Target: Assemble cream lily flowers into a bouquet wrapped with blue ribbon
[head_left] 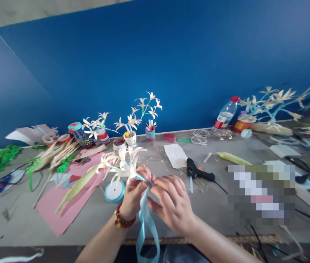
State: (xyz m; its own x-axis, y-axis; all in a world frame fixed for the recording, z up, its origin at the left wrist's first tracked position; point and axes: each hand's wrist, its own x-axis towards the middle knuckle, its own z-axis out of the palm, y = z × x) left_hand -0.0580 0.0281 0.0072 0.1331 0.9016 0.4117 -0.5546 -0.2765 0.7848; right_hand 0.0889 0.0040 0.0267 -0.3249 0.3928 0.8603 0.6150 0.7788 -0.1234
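Observation:
My left hand [135, 191], with a beaded bracelet at the wrist, is closed around the stem of a spray of cream artificial flowers [127, 168]. The blooms fan out to the left above it. Fingers of my right hand [171, 201] pinch a light blue ribbon [150, 228] at the end of the stem, which has blue wrapped along it. Below my hands the ribbon hangs in a long loop past the table's front edge. The exact grip point is partly hidden by my fingers. A ribbon spool [114, 190] lies just left of my left hand.
Right of my hands lies a black glue gun [200, 171] with its cable, near a white paper [175, 155]. Pink sheets [59, 210] and a corn husk [75, 188] lie on the left. Behind stand a cup of flowers [130, 139] and a plastic bottle [226, 114].

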